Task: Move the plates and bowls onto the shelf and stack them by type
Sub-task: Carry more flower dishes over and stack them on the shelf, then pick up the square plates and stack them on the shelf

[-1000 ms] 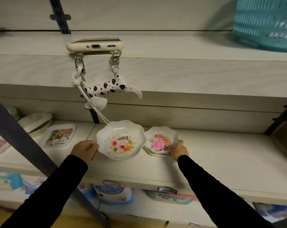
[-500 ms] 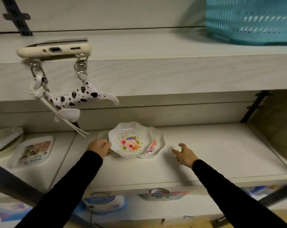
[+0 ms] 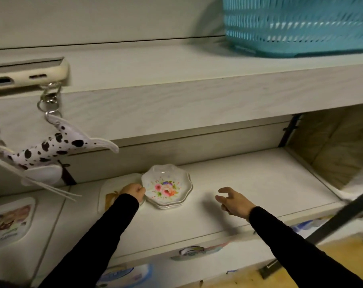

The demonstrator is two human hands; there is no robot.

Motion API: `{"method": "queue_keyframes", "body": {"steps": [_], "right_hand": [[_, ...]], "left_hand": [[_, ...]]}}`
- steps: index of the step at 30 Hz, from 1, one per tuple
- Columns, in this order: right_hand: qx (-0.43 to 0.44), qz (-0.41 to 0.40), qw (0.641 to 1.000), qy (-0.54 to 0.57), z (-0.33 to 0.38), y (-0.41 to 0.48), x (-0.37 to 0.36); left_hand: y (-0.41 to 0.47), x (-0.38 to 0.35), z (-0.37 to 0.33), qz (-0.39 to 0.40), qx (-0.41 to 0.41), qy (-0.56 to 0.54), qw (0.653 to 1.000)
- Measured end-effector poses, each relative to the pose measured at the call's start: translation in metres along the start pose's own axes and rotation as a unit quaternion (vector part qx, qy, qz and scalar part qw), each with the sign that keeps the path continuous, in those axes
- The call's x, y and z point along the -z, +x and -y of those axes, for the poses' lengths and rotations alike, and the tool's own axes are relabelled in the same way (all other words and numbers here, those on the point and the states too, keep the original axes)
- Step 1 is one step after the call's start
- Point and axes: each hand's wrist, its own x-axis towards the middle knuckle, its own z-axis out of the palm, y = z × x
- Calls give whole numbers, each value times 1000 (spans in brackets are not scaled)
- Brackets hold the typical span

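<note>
A stack of white scalloped floral plates (image 3: pixel 167 187) sits on the middle shelf (image 3: pixel 249 183). My left hand (image 3: pixel 133 191) grips the left rim of the top plate, fingers curled. To the stack's left lies a white rounded-square plate (image 3: pixel 108 192) with a brown picture, partly hidden by my left sleeve. My right hand (image 3: pixel 233 201) hovers above the shelf to the right of the stack, fingers relaxed and holding nothing.
A printed square plate (image 3: pixel 9 221) lies on the shelf at far left. A phone (image 3: pixel 26 74) with a spotted charm (image 3: pixel 58 144) hangs off the upper shelf edge. A teal basket (image 3: pixel 299 26) stands upper right. A dark diagonal bar (image 3: pixel 342 221) crosses at right.
My left hand has lowered the floral plate flat onto the stack. My right hand let go of the stack and moved off to the right. The view has shifted rightward.
</note>
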Motion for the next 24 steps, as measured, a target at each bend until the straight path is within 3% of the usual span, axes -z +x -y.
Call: {"method": "queue_keyframes", "body": {"steps": [6, 10, 14, 24], "right_hand": [[6, 26, 999, -26, 0, 6, -2], [51, 45, 994, -82, 7, 11, -8], [98, 65, 985, -128, 22, 16, -23], [247, 112, 899, -345, 72, 2, -93]], "left_hand": [[-11, 1, 4, -20, -30, 21, 999], [-29, 11, 17, -42, -79, 69, 994], [-56, 22, 33, -69, -75, 91, 991], [-143, 43, 89, -166, -10, 134, 977]]}}
